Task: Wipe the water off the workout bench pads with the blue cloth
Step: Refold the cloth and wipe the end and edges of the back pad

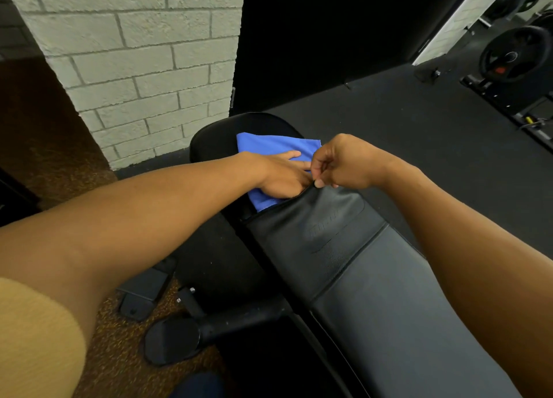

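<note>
The left hand lies flat on the blue cloth, fingers straight and pointing right across it, pressing it down onto the seat pad. The right hand meets it from the other side with fingers curled in; thumb and forefinger appear to pinch the cloth's near right edge just where it meets the upper end of the back pad, though the pinch point is partly hidden by the knuckles and I cannot tell how much fabric is caught.

The cloth spreads directly beneath and beyond the left fingers, its long axis running from the far right corner down toward the near left, where a corner tucks into the gap between the two pads. The left hand is the one fully on it, so a wiping stroke likely starts from that palm, with the right either straightening the edge or letting go.

The cloth looks thin, smooth and mostly flat, with one crisp far corner and a soft fold under the left wrist. It should slide easily over the black vinyl. No water beads are distinguishable on either pad at this angle; the back pad shows only a dull sheen and an embossed logo.
</note>
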Demonstrator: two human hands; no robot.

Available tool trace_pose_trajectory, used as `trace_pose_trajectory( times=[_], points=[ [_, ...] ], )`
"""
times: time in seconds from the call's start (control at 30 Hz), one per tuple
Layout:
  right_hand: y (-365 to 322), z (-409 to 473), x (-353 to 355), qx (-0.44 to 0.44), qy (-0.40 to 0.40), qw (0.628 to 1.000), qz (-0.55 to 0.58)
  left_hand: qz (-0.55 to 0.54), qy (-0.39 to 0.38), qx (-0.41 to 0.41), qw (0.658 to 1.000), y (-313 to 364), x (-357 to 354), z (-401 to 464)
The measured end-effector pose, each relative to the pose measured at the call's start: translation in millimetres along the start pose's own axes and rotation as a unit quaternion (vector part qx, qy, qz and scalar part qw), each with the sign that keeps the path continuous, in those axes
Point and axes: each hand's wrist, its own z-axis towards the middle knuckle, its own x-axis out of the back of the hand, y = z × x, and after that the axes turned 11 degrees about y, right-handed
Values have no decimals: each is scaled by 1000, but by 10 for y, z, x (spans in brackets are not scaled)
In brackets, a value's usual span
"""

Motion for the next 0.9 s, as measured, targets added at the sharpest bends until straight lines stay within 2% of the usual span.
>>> trace_pose_trajectory(
  times=[0.07, 0.23, 0.4, 0.6, 0.9],
  points=[
    [-1, -17, 0, 4, 0, 1000, -5, -19, 7, 20, 1000, -4, 12, 112],
    [-11, -12, 4, -3, -4, 1000, -15, 16, 12, 58, 998, -50, -47, 261],
    [-28, -112, -5, -15, 8, 1000, -17, 0, 37, 14, 999, 20, -45, 124],
    [-9, -158, -45, -10, 26, 999, -22, 24, -4, -10, 1000, -51, -50, -234],
    [30, -173, -66, -3, 30, 1000, 1, 11, 5, 8, 1000, -152, -69, -851]
  ],
)
